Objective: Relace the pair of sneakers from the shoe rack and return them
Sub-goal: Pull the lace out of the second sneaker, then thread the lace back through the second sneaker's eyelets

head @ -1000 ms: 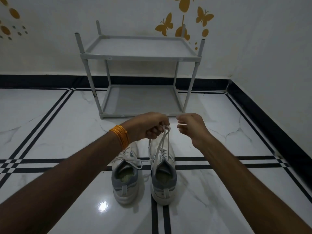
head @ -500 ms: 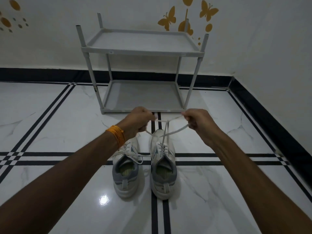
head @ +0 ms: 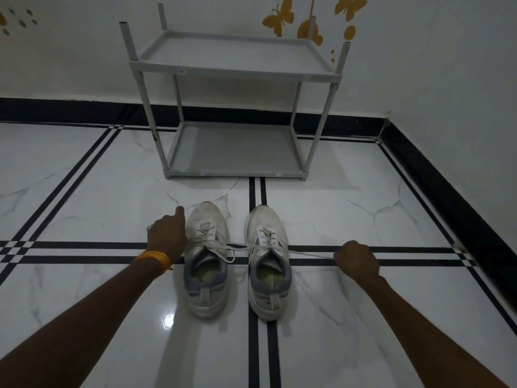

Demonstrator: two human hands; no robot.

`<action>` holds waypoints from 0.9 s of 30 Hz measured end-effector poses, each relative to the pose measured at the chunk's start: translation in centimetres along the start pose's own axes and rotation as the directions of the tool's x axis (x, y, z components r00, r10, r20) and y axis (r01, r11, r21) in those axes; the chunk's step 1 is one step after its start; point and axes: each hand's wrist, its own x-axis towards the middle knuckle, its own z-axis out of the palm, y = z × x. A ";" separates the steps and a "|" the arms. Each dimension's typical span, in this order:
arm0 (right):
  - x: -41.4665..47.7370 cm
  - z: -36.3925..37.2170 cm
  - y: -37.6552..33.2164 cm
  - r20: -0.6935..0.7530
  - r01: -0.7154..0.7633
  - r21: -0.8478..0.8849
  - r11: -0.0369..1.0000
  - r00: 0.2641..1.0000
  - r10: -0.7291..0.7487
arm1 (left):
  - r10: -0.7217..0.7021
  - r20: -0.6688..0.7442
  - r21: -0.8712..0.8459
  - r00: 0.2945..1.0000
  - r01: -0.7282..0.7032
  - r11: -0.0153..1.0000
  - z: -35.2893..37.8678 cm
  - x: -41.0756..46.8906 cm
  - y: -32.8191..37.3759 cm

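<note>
Right sneaker (head: 268, 261): white with grey collar, upright on the floor, toe toward the rack, sitting over the double black floor stripe that runs away from the camera; laced through its eyelets.
Right sneaker's lace (head: 307, 254): pulled out sideways in both directions from the top eyelets; one end drawn taut to the right, the other running left across the neighbouring shoe.
Left sneaker (head: 206, 256): same make, just beside its partner and parallel to it, not touching; laced, with a loose loop of lace lying over its collar.
Right hand (head: 356, 260): low over the floor, right of the pair, fingers curled closed around the right-going lace end.
Left hand (head: 167, 236): just left of the left sneaker, fist closed with the thumb sticking forward; a bit of white lace showing at its far side, so apparently gripping the left-going end, though the hold itself is hidden behind the knuckles.
Wristband (head: 153, 259): orange, on the left wrist.
Shoe rack (head: 234, 71): grey, two shelves, against the wall, well beyond the toes of the pair.
Floor (head: 84, 191): glossy white marble tile with black inlay stripes crossing under the shoes.
Wall (head: 70, 51): white, black skirting, yellow butterfly decals (head: 278, 19) above the rack.
</note>
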 end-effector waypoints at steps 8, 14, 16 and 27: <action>-2.3 -2.1 -7.4 0.175 0.338 0.053 0.940 0.923 -0.342 | 0.338 0.063 -0.181 0.939 -0.322 0.929 -1.6 -1.5 8.4; -5.0 0.2 -10.1 0.225 0.405 0.248 0.880 0.859 -0.460 | 0.465 0.160 -0.372 0.871 -0.383 0.845 1.9 -3.9 11.9; -5.0 0.4 -10.2 0.180 0.396 0.240 0.886 0.879 -0.441 | 0.407 0.117 -0.433 0.906 -0.323 0.842 2.4 -3.4 11.3; -5.1 1.0 -9.6 0.185 0.661 -0.186 0.727 0.750 -0.635 | 0.487 0.108 -0.207 0.867 -0.460 0.864 2.4 -3.1 10.5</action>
